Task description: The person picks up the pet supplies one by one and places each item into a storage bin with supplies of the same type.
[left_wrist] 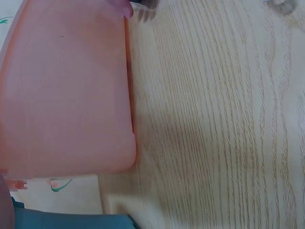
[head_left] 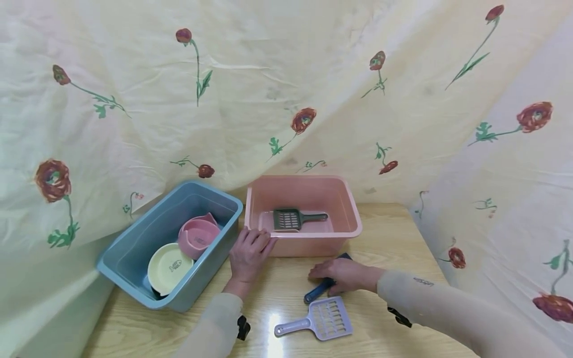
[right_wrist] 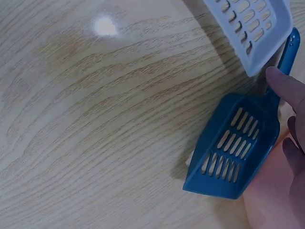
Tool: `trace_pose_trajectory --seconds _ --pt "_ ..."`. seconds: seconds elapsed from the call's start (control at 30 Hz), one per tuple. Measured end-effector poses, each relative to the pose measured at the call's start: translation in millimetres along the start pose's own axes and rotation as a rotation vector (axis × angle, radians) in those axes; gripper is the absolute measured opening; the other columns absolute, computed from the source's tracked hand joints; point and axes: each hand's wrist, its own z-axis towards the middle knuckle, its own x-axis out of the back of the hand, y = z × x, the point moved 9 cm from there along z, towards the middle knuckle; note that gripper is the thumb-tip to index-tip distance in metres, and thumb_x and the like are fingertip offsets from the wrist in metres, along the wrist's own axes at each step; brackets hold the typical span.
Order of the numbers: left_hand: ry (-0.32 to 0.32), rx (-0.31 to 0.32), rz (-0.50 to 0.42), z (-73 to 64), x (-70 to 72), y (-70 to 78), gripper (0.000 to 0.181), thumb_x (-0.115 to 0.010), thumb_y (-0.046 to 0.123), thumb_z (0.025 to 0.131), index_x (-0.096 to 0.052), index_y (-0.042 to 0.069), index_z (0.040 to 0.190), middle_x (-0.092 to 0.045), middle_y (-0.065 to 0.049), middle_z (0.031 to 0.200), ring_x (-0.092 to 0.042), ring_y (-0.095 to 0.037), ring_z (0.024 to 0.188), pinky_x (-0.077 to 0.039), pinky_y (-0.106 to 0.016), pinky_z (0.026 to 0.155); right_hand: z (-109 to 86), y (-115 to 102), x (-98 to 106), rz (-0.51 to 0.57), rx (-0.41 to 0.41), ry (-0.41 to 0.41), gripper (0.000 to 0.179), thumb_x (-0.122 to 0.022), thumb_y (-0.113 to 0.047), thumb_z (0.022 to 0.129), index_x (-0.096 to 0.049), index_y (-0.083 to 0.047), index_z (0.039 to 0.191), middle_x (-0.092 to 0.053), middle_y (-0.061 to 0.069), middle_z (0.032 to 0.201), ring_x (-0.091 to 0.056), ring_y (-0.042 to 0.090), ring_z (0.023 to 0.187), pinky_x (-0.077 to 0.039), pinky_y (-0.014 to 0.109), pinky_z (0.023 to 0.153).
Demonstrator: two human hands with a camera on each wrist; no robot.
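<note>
My left hand grips the front left rim of a pink plastic bin, its fingers bent over the edge. A dark green slotted litter scoop lies inside that bin. In front of it, my right hand holds a dark blue litter scoop by the handle near its neck, thumb on one side and fingers on the other. Part of this scoop hides under the hand in the head view. Closer to me, a lavender litter scoop lies on the wooden table, handle pointing left.
To the left, a blue-grey bin stands at an angle, holding a pink bowl and a cream bowl. A flower-printed cloth hangs behind the bins and along both sides.
</note>
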Motion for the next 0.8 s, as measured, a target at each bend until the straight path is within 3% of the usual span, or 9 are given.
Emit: trace_pose_trajectory --seconds 0.23,0.6,0.8 --pt "0.018 -0.013 0.002 0.1 0.1 0.3 0.027 -0.094 0.034 0.081 -0.075 0.017 0.089 -0.073 0.0 0.091 -0.067 -0.027 0.084 -0.064 -0.045 0.088 4.6 1 -3 0.008 0.001 0.023 0.067 -0.093 -0.016 0.083 -0.066 -0.007 0.144 -0.068 0.008 0.144 -0.063 0.03 0.135 -0.051 0.041 0.113" --pt "-0.004 0.002 0.039 -5.0 -1.3 4.2 0.03 -0.095 0.037 0.08 -0.076 0.018 0.092 -0.073 0.0 0.092 -0.067 -0.025 0.086 -0.065 -0.043 0.088 6.8 11 -11 0.105 -0.072 0.03 0.065 -0.091 -0.017 0.086 -0.065 -0.01 0.146 -0.067 0.004 0.146 -0.062 0.026 0.137 -0.05 0.042 0.115" --pt "0.007 0.006 0.026 -5.0 -0.5 5.0 0.029 -0.095 0.036 0.08 -0.076 0.017 0.091 -0.073 0.0 0.091 -0.066 -0.026 0.085 -0.065 -0.044 0.087 9.2 5 -13 0.119 -0.014 0.025 0.06 -0.09 -0.017 0.087 -0.068 -0.01 0.142 -0.071 0.004 0.14 -0.067 0.022 0.129 -0.053 0.04 0.11"
